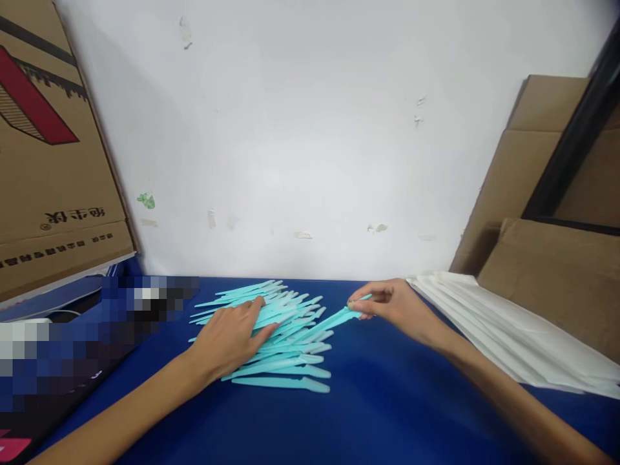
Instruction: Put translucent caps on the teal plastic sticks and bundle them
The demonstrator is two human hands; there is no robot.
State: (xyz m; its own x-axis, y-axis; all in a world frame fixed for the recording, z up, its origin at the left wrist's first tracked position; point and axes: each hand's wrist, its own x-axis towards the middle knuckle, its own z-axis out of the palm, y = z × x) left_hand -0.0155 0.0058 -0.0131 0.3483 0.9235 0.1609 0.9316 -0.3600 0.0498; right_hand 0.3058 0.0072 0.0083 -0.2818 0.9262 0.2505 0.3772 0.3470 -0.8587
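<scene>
A fanned pile of several thin turquoise plastic sticks (290,349) lies on a blue tabletop (378,407), just in front of a white wall. My left hand (230,339) rests flat on the left side of the pile, fingers stretched out over the sticks. To the right of the pile, my right hand (392,307) pinches the end of one turquoise stick (334,320) between thumb and fingertips. That stick slants down to the left, and its far end touches the pile.
A stack of white sheets (504,329) lies at the right of the table. Brown cardboard (557,278) leans behind it. A printed cardboard box (53,168) stands at the left. A blurred patch (72,329) covers items at the left edge.
</scene>
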